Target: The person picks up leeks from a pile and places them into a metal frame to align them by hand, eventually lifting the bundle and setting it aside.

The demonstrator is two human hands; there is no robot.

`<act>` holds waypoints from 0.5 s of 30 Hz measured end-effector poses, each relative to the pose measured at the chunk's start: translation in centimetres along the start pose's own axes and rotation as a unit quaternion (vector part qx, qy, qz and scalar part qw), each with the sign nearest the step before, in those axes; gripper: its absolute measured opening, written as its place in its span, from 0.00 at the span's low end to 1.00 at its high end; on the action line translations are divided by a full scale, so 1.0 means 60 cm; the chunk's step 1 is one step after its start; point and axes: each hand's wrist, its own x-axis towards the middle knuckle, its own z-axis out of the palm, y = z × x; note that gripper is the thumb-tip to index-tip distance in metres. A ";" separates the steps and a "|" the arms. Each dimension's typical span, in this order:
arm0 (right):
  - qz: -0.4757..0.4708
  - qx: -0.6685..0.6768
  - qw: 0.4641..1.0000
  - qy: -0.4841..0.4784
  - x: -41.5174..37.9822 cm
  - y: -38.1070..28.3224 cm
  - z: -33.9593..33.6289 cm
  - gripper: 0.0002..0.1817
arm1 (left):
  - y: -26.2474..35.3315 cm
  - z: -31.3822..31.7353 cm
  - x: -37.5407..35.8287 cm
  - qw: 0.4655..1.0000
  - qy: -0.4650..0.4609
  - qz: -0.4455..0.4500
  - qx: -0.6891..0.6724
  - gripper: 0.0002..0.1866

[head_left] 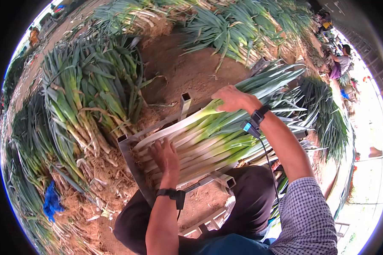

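Observation:
A row of leeks (195,148) lies side by side in a metal frame (134,170) before my knees, white ends to the left and green leaves to the right. My right hand (233,98) is closed around the neck of the farthest leek (172,127), where white turns to green. Its white stalk lies along the frame's far side. My left hand (165,158) rests over the white stalks near the root end, fingers apart and lying on them. The undersides of the stalks are hidden.
Large leek piles lie to the left (89,93) and at the back (238,29). A blue plastic scrap (52,202) sits at lower left. An upright metal post (185,104) rises from the frame's far side. Another person (341,61) is at the far right.

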 end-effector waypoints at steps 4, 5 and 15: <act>-0.014 -0.027 0.999 -0.021 0.008 -0.008 0.002 0.32 | -0.004 -0.001 0.002 1.000 -0.012 0.006 -0.020 0.17; -0.026 -0.041 0.999 -0.017 0.008 -0.014 0.005 0.31 | -0.002 0.000 0.002 0.999 -0.020 0.000 -0.031 0.17; -0.203 -0.159 0.932 0.253 0.018 -0.021 0.061 0.25 | 0.002 -0.009 0.000 0.999 -0.030 -0.001 -0.009 0.18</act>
